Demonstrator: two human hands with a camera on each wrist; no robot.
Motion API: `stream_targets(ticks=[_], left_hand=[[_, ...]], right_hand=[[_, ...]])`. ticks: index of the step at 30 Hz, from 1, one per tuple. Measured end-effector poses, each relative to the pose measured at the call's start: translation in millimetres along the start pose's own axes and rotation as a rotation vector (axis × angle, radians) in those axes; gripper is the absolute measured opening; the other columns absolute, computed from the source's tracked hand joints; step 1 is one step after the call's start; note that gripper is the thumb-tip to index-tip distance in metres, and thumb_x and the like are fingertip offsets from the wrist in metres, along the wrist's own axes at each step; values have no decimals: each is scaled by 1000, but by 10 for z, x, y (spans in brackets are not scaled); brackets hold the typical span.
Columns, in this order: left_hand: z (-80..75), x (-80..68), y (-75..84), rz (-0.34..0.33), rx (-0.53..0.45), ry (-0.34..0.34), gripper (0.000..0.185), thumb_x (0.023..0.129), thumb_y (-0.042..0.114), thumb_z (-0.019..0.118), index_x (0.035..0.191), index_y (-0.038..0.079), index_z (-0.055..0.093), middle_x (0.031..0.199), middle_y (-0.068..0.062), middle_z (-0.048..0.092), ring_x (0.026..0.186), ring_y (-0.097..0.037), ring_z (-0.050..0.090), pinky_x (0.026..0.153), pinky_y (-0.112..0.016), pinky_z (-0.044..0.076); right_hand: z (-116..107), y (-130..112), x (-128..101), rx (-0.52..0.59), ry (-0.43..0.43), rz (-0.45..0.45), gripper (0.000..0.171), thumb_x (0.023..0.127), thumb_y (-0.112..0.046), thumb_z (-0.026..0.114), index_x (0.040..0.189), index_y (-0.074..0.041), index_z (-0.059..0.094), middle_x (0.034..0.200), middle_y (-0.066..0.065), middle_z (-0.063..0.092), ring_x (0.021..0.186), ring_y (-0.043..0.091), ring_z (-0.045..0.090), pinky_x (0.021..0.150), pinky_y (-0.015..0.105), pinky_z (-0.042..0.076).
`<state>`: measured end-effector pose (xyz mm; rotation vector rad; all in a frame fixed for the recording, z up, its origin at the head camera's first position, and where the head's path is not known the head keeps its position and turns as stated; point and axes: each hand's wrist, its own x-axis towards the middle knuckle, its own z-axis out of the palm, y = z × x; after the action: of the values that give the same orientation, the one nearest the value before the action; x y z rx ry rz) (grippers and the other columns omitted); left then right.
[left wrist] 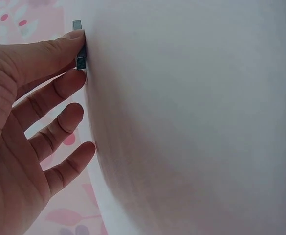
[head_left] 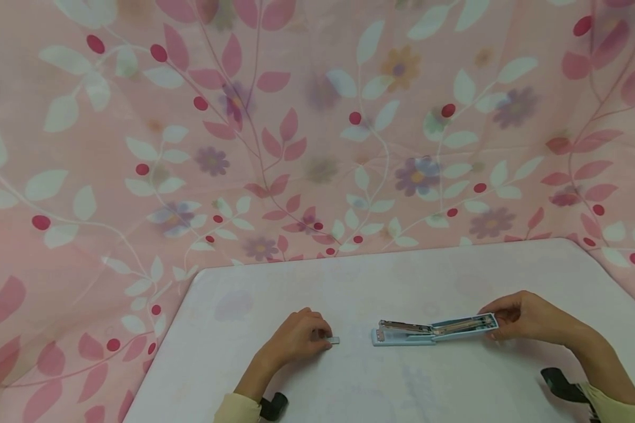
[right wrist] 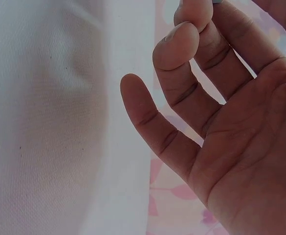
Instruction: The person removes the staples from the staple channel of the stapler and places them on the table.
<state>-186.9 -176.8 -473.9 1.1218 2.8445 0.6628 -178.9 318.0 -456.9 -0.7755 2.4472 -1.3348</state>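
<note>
Staples (head_left: pixel 334 339), a short grey strip, lie on the white table (head_left: pixel 307 388) at the tips of the left hand (head_left: pixel 296 339). The left wrist view shows the thumb and forefinger (left wrist: pixel 67 81) pinching the strip (left wrist: pixel 79 54) from either side, with its far end sticking out past the thumb; the other fingers hang loosely curled and apart from it. The left hand (left wrist: pixel 20 142) rests low against the table.

To the right of the strip, apart from it, a pale blue stapler (head_left: pixel 434 330) lies flat on the table, swung open lengthwise so its metal rail faces up. The right hand (head_left: pixel 524 317) grips the stapler's right end, fingers curled over it. In the right wrist view only a sliver of blue shows at the fingertips (right wrist: pixel 194 12), and the little finger stands free. Pink flowered cloth (head_left: pixel 317 129) hangs behind the table.
</note>
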Motion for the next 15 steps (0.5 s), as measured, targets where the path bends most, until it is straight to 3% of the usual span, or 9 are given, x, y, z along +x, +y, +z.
stream_targets(ticks=[15], left_hand=[[0, 4, -18, 6, -13, -6, 13, 80, 22, 83, 91, 19, 76, 81, 15, 63, 78, -6, 53, 70, -22, 42]], right_hand=[[17, 25, 1, -20, 8, 15, 32, 81, -11, 81, 110, -1, 71, 73, -4, 54, 64, 11, 52, 50, 26, 41]])
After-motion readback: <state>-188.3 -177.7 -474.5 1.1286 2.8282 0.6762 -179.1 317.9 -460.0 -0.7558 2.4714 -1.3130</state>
